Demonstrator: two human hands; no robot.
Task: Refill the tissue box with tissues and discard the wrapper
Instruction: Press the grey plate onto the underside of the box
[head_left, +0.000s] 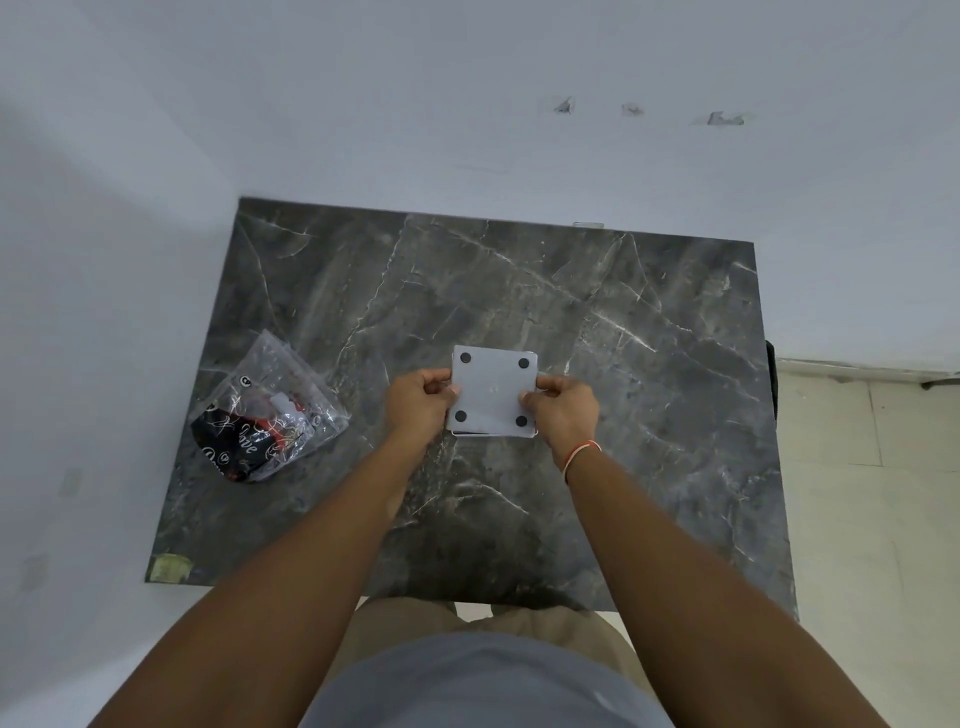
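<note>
Head view: the tissue box (493, 391), underside up at table (649, 364) centre, is pinched by the left hand (422, 402) and right hand (563, 405). Its base panel should be pressed evenly shut. The wrapper (267, 410) lies at nine o'clock, undiscarded.

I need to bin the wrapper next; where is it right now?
In the head view, the wrapper lies on the dark marble table near its left edge, apart from the left hand, which grips the upturned tissue box.
</note>
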